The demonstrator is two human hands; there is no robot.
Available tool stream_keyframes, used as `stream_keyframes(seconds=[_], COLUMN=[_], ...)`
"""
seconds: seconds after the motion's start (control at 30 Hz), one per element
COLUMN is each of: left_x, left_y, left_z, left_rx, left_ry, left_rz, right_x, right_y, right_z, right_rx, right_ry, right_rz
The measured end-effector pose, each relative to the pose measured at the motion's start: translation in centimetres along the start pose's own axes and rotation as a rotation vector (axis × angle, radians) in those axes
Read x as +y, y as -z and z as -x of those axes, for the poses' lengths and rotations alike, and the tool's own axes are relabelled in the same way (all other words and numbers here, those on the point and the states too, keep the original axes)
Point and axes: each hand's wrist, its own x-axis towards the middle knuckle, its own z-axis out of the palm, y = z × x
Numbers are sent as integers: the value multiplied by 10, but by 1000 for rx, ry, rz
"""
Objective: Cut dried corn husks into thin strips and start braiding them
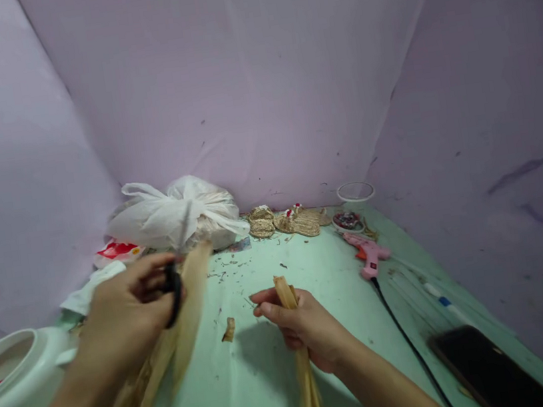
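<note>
Black-handled scissors (175, 291), blurred by motion, are gripped in my left hand (137, 306). Pale dry leaf strips (190, 323) hang beside and below that hand; whether its fingers also touch them cannot be made out. To the right, my right hand (306, 323) is closed around an upright bundle of tan dried strips (305, 380), whose cut top pokes out above the thumb. A small curled brown scrap (228, 329) lies on the green tabletop (256, 381) between the two hands.
At the back are a white plastic bag (176, 210), woven straw pieces (304, 221) and a small dish of beads (348, 221). A pink glue gun (370, 253) with a black cord, clear sticks (409, 288) and a phone (491, 368) lie right. A white pot (23, 380) stands left.
</note>
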Motion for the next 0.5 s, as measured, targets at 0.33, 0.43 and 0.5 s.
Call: stream_keyframes(seconds=[0.33,0.43,0.5], left_x=[-18,-29,-36], left_y=[-75,-79,-83], left_z=[34,30,28], left_rx=[-458,-427,-420], left_ry=[-40,-20,-1], left_rz=[-17,-60,-91], right_x=[32,34,36], right_y=[-16,-11,-9], right_z=[-7,-14,-17], right_rx=[41,169,206], right_ry=[-53,-106,-109], right_rz=[-191,-155,-127])
